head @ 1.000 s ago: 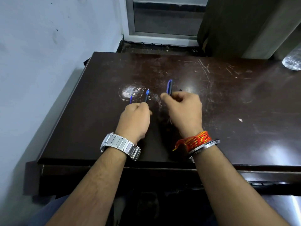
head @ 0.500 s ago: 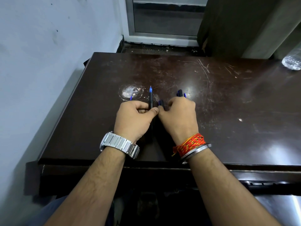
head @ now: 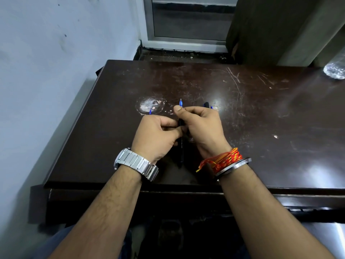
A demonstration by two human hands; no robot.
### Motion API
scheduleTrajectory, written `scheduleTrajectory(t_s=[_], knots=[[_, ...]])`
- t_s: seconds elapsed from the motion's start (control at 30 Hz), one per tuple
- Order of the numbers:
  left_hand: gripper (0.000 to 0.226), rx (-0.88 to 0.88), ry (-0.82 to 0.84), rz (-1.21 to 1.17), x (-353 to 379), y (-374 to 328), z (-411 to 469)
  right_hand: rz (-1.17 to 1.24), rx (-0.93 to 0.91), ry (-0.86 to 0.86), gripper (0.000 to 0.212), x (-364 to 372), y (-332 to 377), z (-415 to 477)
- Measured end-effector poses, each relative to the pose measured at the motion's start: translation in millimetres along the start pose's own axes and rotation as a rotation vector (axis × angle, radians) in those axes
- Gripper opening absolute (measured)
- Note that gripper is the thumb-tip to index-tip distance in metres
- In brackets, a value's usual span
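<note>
Both hands meet over the middle of the dark wooden table (head: 261, 128). A black pen (head: 180, 146) with a blue tip pointing away from me runs between them. My left hand (head: 156, 135) grips its barrel, and my right hand (head: 201, 128) pinches it near the tip. The right hand also holds a dark blue pen cap (head: 206, 104), which sticks out past the knuckles. A small blue piece (head: 150, 111) pokes out beyond my left hand; what it belongs to is hidden.
A pale worn patch (head: 149, 106) marks the tabletop just beyond the hands. A clear plastic bottle (head: 336, 70) lies at the far right edge. A white wall runs along the left, and a window frame stands behind the table.
The hands came together from slightly apart. The right hand, which held the cap up, now pinches the pen near its tip. The pen has turned straight, tip pointing away.
</note>
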State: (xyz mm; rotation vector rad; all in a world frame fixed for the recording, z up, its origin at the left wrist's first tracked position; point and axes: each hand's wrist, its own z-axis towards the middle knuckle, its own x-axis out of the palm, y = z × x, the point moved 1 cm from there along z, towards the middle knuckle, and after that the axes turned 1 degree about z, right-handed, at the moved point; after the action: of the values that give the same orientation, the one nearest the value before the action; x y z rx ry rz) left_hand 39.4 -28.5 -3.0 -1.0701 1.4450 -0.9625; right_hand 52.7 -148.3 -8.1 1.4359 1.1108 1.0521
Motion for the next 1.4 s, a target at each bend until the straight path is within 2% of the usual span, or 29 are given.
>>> scheduleTrajectory(t_s=[0.2,0.3,0.4,0.5,0.63,0.7,0.87,1.03,1.2,1.4], knots=[[0.008,-0.013,0.049,-0.052,-1,-1,2,0.008,0.015,0.005,0.027,0,0,2],[0.019,-0.024,-0.048,-0.056,0,1,2,0.047,0.026,0.005,0.027,1,0,2],[0.023,0.052,-0.174,0.107,-3,5,3,0.053,0.033,0.017,0.025,2,-1,2],[0.021,0.025,-0.140,0.073,-4,5,4,0.062,0.032,0.033,0.025,2,-2,2],[0.057,0.045,-0.131,0.127,-1,-1,2,0.068,0.039,0.062,0.021,3,-2,0],[0.065,0.091,-0.175,0.187,-1,-3,0,0.050,0.023,0.043,0.021,3,-2,1],[0.062,0.084,-0.184,0.123,-2,-3,0,0.028,0.029,0.038,0.022,2,-3,1],[0.067,0.094,-0.187,0.144,-1,-5,0,0.052,0.023,0.057,0.020,2,-3,1],[0.059,0.085,-0.191,0.133,-2,-3,1,0.023,0.024,0.045,0.021,1,-4,2],[0.064,0.102,-0.193,0.191,0,-4,0,0.040,0.018,0.044,0.023,3,-3,2]])
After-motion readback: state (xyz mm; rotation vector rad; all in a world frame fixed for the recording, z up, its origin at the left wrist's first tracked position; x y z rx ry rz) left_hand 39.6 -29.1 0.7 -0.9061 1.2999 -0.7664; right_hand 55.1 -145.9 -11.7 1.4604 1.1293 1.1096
